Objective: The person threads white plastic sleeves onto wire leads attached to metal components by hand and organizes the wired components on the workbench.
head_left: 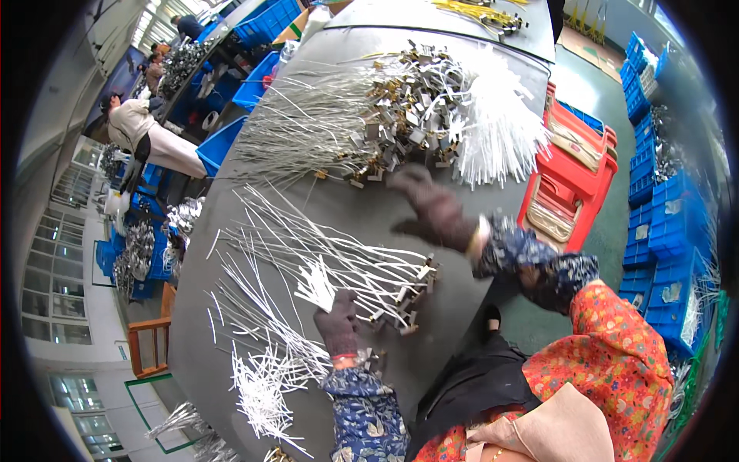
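My left hand [339,319], in a dark knitted glove, is closed around a small bunch of thin white tubes [315,283]. Beneath and beside it lie white-sleeved wires [331,242] with small metal end pieces [416,294] pointing right. More loose white tubes [265,393] are heaped to the lower left. My right hand [439,209], gloved too and blurred by motion, hovers just short of a big pile of metal-ended wires [412,108]. Its thumb and fingers are apart, with nothing visible between them. A fan of white tubes [500,127] lies right of that pile.
The grey table [200,308] carries yellow wires [485,14] at its far end. Red stools [570,185] stand by its right edge, and blue crates [666,208] are stacked beyond the aisle. A wooden chair [154,339] is at left. Other people [142,127] work farther left.
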`<action>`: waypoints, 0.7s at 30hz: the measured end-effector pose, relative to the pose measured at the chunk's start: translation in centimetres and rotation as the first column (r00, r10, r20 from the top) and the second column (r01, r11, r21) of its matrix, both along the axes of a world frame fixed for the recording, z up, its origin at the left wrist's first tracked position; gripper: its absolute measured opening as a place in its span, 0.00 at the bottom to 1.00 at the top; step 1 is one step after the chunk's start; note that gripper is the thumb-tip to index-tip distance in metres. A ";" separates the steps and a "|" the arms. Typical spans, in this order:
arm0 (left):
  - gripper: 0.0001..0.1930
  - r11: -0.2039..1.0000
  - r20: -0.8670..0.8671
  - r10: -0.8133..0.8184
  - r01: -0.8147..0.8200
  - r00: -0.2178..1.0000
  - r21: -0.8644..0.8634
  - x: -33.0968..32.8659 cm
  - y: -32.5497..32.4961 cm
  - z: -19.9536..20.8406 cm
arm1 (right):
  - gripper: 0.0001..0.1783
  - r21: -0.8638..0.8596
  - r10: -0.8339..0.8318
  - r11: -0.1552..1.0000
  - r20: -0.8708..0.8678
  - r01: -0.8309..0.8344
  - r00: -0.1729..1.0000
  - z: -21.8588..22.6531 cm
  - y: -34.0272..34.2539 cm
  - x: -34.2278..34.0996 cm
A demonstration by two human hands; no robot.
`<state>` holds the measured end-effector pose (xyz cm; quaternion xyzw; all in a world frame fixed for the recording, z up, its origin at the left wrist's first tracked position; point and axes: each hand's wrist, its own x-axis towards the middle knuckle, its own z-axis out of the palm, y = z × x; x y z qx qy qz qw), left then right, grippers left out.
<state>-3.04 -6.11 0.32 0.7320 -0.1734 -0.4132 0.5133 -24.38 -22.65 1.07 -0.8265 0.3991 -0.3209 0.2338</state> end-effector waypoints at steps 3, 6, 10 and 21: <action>0.15 1.000 -0.116 -0.007 0.007 0.993 0.001 0.4 0.4 0.0 | 0.38 -0.118 -0.144 0.984 -0.096 0.133 0.985 1.8 -8.2 2.1; 0.14 0.997 -0.217 -0.067 0.056 0.974 -0.057 0.1 0.6 -0.4 | 0.25 -0.170 -0.094 0.985 -0.359 0.034 0.929 3.1 -13.0 3.8; 0.12 0.975 -0.424 -0.055 -0.044 0.904 -0.218 -0.1 0.5 -1.2 | 0.07 -0.317 -0.051 0.941 -0.484 -0.121 0.873 0.2 -9.5 4.6; 0.15 0.973 -0.584 -0.132 -0.009 0.801 -0.232 -5.6 -2.8 0.4 | 0.10 0.821 -0.485 0.490 0.535 -0.292 0.691 -1.2 0.6 -2.3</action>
